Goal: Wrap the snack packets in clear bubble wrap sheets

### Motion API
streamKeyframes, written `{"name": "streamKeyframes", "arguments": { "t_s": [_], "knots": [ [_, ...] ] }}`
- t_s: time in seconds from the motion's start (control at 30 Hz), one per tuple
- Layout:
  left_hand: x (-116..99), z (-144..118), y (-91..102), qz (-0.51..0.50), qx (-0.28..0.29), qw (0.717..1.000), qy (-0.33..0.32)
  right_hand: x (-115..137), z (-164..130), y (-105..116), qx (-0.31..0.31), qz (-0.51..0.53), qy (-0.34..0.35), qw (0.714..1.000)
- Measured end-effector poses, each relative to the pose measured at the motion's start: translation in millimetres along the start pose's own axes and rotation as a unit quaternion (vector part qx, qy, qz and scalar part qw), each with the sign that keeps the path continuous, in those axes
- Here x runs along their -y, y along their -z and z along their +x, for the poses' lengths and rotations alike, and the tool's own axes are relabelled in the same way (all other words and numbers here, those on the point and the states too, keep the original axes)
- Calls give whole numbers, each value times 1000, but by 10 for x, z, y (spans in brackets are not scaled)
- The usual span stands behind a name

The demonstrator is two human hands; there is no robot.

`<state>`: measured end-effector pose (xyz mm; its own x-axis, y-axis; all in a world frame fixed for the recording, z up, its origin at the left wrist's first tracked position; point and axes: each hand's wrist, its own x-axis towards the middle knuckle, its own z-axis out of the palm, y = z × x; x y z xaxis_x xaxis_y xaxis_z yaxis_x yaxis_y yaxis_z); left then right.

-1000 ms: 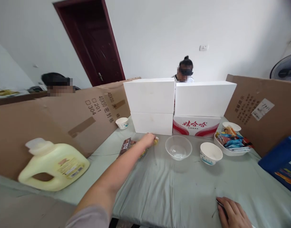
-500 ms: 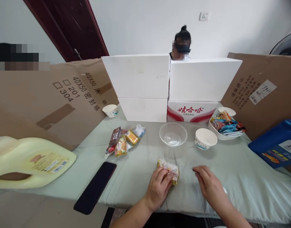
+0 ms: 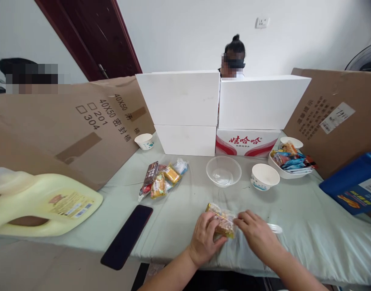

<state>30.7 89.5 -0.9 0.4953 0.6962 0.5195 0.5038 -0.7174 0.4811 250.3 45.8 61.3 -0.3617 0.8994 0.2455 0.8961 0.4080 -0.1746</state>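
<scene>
My left hand (image 3: 206, 238) and my right hand (image 3: 256, 233) both grip a small clear-wrapped snack packet (image 3: 222, 220) with yellow and brown contents, held just above the pale green tablecloth (image 3: 309, 226) near the front edge. The left hand holds its left side, the right hand pinches its right end. A white plastic item (image 3: 275, 228) pokes out beside my right hand. Farther off lies a pile of wrapped snacks (image 3: 161, 178), and beyond the packet stand a clear glass bowl (image 3: 223, 171) and a white paper bowl (image 3: 264, 176).
A black phone (image 3: 127, 235) lies at the front left, next to a yellow jug (image 3: 43, 204) on its side. White boxes (image 3: 185, 109) and cardboard sheets (image 3: 334, 117) wall the table. A snack dish (image 3: 290, 162), a blue box (image 3: 353, 182) and a paper cup (image 3: 144, 141) are there too. A person sits behind the boxes.
My left hand came back from the snack pile with one packet to the table's front. My right hand moved in from the right and took hold of the packet's end.
</scene>
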Motion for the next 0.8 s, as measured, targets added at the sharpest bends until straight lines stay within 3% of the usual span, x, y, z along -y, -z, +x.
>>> {"name": "streamKeyframes", "arguments": {
  "t_s": [0.1,0.2,0.27,0.37,0.5,0.6,0.7,0.8],
  "knots": [
    [39,41,64,-62,-22,998,7,-434,-481,-46,-19,-13,-71,997],
    [95,95,72,-95,-55,989,98,-615,-726,-114,-34,-27,-139,989],
    [119,131,49,-133,-56,977,159,-510,-684,-130,-75,-6,-158,985],
    [113,185,28,-200,-53,958,197,-146,-366,-126,-132,77,-127,980],
    [90,262,98,-272,-57,927,251,167,114,-185,-133,148,-96,975],
    [152,277,219,-329,-97,881,327,80,207,-250,-149,177,-117,966],
    [281,201,363,-369,-147,840,369,-123,41,-248,-213,191,-187,940],
    [381,55,485,-357,-160,836,385,-250,-231,-194,-237,187,-251,920]
  ]
}}
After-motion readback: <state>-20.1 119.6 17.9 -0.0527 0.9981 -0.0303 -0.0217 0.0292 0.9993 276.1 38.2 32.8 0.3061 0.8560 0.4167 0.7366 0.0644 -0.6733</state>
